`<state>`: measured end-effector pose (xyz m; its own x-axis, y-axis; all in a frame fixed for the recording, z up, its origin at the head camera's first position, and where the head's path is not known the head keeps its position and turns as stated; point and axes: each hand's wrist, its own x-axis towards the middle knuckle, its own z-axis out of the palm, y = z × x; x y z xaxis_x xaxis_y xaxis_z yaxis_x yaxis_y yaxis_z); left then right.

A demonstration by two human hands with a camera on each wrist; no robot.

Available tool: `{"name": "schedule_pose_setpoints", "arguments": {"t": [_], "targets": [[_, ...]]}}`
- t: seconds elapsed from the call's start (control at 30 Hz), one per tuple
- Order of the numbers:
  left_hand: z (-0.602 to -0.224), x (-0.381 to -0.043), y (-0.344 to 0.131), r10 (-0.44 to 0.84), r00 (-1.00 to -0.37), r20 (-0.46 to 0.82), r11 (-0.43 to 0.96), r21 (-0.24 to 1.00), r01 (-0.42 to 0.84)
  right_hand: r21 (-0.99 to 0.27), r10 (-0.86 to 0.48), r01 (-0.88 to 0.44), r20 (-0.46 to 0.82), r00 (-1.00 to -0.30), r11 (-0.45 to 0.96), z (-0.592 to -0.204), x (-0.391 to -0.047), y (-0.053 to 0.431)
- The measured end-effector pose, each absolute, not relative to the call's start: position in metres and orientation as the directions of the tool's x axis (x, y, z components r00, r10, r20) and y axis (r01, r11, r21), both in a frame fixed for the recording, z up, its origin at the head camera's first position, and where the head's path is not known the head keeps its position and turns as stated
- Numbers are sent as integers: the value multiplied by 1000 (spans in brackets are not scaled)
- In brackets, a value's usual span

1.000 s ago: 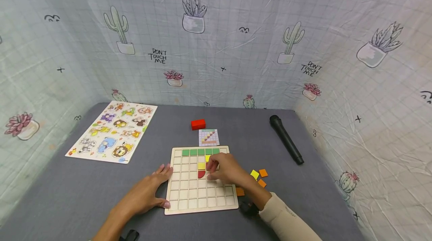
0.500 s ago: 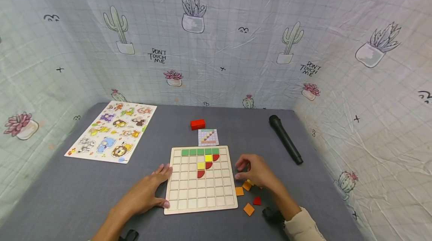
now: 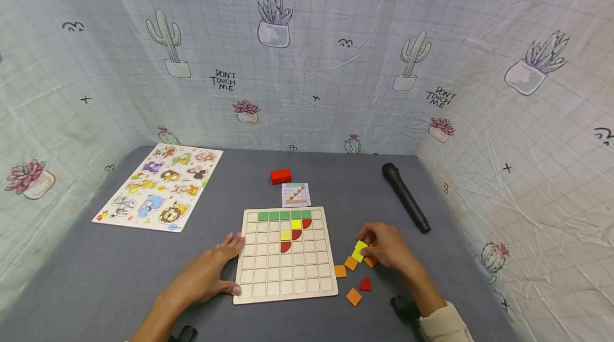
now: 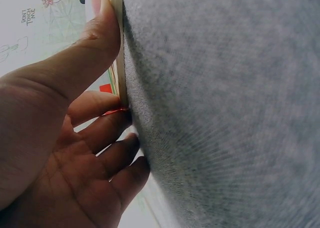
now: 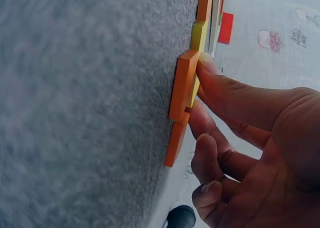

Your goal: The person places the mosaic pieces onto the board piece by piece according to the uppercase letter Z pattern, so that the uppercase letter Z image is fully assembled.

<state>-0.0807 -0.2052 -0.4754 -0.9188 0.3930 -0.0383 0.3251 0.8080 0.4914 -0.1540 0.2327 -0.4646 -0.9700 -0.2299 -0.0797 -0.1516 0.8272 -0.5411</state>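
Observation:
My left hand (image 3: 206, 275) rests along the left edge of the wooden grid board (image 3: 273, 291), its thumb at the near corner and its fingers spread on the cloth. Green squares (image 3: 286, 216) line the board's far row; two yellow squares (image 3: 296, 224) and three red quarter-round tiles (image 3: 285, 247) step down diagonally below them. Right of the board, my right hand (image 3: 390, 246) pinches a yellow square tile (image 3: 360, 247) between thumb and index finger. In the right wrist view an orange tile (image 5: 183, 85) partly hides that yellow tile; another yellow tile (image 5: 199, 35) lies beside it.
Loose orange tiles (image 3: 354, 297) and a red tile (image 3: 365, 284) lie right of the board. Beyond it are a small pattern card (image 3: 296, 202) and a red block (image 3: 281, 177). An animal puzzle board (image 3: 158, 187) lies far left, a black microphone (image 3: 406, 198) far right.
My right hand has left the board, moving right to the loose tiles, and now pinches a yellow one. The red tiles it covered on the board show. My left hand stays put.

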Motion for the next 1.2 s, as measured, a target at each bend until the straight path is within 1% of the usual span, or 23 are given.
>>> {"name": "schedule_pose_setpoints", "arguments": {"t": [0.27,0.53,0.73,0.97,1.2], "targets": [[-475,-81,-204,389,-920,-53,810,494,315,-574,-249,-157,-85,-965,804,-463,-155,227],[-475,-80,-204,396,-918,-40,805,496,325,-608,-321,-241,-24,-947,756,-458,-158,207],[-474,-80,-204,396,-918,-38,803,500,325,-618,-336,-251,-23,-942,745,-454,-160,178],[-475,-81,-204,391,-919,-46,809,494,319,-635,-397,-308,2,-918,709,-448,-164,141],[-476,-81,-205,393,-919,-42,810,489,324,-629,-458,-342,-27,-888,699,-449,-170,104]]}}
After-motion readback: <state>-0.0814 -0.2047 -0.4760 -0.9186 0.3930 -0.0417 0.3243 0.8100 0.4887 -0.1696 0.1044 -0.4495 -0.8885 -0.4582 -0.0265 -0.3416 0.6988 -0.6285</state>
